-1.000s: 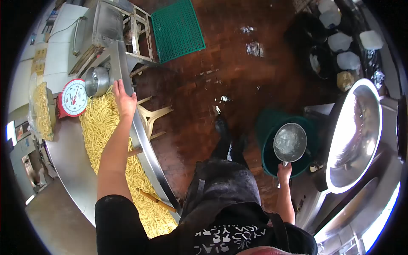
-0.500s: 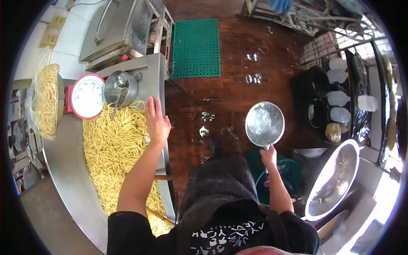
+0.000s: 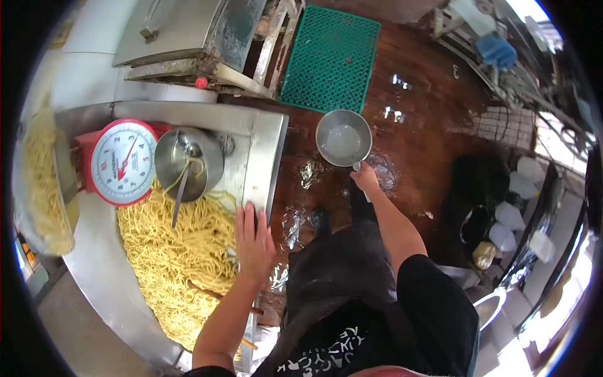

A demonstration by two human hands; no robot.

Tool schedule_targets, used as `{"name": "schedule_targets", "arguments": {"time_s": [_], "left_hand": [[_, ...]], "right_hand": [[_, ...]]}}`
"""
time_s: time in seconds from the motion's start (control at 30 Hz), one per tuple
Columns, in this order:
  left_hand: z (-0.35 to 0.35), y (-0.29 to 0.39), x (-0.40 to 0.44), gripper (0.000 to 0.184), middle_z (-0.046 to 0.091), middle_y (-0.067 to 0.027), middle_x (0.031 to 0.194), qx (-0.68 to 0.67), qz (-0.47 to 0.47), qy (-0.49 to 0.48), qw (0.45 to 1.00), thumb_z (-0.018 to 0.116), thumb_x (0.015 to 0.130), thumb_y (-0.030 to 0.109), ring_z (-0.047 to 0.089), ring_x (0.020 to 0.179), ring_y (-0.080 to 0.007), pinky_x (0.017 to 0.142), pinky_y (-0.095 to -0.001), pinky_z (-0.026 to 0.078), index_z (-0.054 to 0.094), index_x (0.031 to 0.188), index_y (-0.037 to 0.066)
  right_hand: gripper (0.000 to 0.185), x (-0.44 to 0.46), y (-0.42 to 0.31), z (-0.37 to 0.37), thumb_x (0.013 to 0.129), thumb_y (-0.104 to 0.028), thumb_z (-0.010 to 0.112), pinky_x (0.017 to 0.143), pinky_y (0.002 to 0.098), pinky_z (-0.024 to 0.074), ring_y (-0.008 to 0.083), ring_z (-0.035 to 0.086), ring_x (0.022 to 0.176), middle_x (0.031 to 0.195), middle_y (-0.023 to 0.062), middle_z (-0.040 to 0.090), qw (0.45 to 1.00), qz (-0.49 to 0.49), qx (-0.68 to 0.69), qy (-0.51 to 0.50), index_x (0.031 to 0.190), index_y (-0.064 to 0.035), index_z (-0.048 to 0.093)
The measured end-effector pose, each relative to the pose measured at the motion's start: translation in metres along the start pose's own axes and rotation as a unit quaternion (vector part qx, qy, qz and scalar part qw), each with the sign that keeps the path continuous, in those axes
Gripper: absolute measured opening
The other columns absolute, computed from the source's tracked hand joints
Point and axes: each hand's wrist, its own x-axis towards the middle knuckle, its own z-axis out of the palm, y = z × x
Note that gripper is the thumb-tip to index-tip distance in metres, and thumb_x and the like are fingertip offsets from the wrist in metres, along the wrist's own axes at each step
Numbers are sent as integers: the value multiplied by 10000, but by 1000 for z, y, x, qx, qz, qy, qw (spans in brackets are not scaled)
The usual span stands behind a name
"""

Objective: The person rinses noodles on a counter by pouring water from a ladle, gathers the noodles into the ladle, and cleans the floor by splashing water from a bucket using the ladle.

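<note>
My left hand (image 3: 255,246) lies with its fingers spread on the right edge of the metal tray (image 3: 260,147), beside a heap of yellow noodles (image 3: 173,251). My right hand (image 3: 366,178) is closed round the handle of a round metal scoop (image 3: 343,138), held over the floor, with cloudy liquid in it. At the top of the noodles stands a metal pot (image 3: 212,154), a long-handled utensil (image 3: 180,200) and a few noodle strands in it. Left of the pot is a red scale (image 3: 124,162) with a white dial. Wooden sticks (image 3: 206,289) lie among the noodles.
A bag of noodles (image 3: 44,182) is at the far left. Behind the tray stands a metal cabinet (image 3: 169,31). A green mat (image 3: 330,60) lies on the wet brown floor (image 3: 408,125). Dark containers (image 3: 474,188) and white jugs (image 3: 510,217) stand at the right.
The view has turned toward the tray. My right hand has carried the scoop from above the green bucket across the floor toward the tray. My left hand stays spread at the tray's edge.
</note>
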Motion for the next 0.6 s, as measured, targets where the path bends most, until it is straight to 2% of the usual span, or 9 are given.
{"name": "schedule_targets", "arguments": {"time_s": [0.1, 0.13, 0.23, 0.33, 0.4, 0.5, 0.57, 0.6], "left_hand": [[6, -5, -3, 461, 418, -263, 1494, 11, -4, 8, 1000, 628, 915, 91, 389, 1370, -528, 1104, -618, 373, 527, 1357, 10], [8, -6, -4, 441, 431, -264, 1484, 10, -6, 10, 1000, 636, 914, 96, 405, 1358, -534, 1089, -629, 388, 542, 1337, 13], [13, -10, -14, 449, 442, -260, 1473, 12, -6, 6, 1000, 662, 902, 106, 413, 1348, -545, 1066, -655, 399, 541, 1328, 28], [17, -14, -20, 535, 421, -252, 1491, 3, -5, 7, 1000, 688, 883, 108, 373, 1390, -527, 1094, -661, 359, 493, 1379, 66], [19, -16, -31, 612, 381, -238, 1530, 13, -7, -5, 1000, 707, 863, 111, 341, 1416, -517, 1117, -649, 332, 459, 1423, 106], [18, -16, -37, 649, 356, -218, 1561, 8, -16, -19, 1000, 686, 859, 104, 325, 1425, -522, 1124, -644, 322, 438, 1457, 133], [20, -15, -37, 675, 322, -196, 1590, 12, -17, -18, 1000, 638, 863, 109, 307, 1433, -527, 1138, -639, 303, 408, 1495, 164], [19, -15, -39, 676, 320, -195, 1592, 14, -19, -22, 999, 628, 864, 111, 305, 1435, -527, 1139, -640, 299, 404, 1500, 166]], "right_hand": [[527, 83, 0, 28, 794, -221, 724, 827, 520, 525, 474, 642, 1003, 1009, 298, 677, 998, -38, 26, -39, 1239, 11, 562], [531, 109, -4, 35, 811, -224, 711, 858, 525, 522, 463, 642, 1041, 1046, 304, 675, 998, -64, -9, -28, 1260, 9, 549], [552, 192, -15, 52, 829, -255, 703, 847, 526, 524, 475, 644, 1021, 1049, 302, 679, 994, -47, -54, -81, 1287, 4, 535], [523, 256, -45, 60, 842, -292, 696, 798, 523, 538, 458, 672, 944, 1017, 284, 693, 992, -14, -90, -85, 1252, 6, 566], [466, 291, -83, 50, 852, -313, 687, 745, 510, 545, 428, 691, 878, 990, 270, 705, 989, 7, -79, -128, 1187, 3, 614], [424, 392, -70, 77, 883, -329, 627, 692, 493, 538, 393, 703, 832, 939, 238, 713, 970, -166, -113, -139, 1187, -33, 641], [406, 405, -104, 58, 897, -325, 581, 671, 492, 538, 409, 699, 823, 911, 236, 712, 975, -156, -108, -119, 1181, -44, 651], [385, 407, -123, 48, 898, -303, 568, 658, 488, 547, 404, 703, 816, 913, 233, 714, 985, -121, -80, -98, 1152, -29, 662]]}}
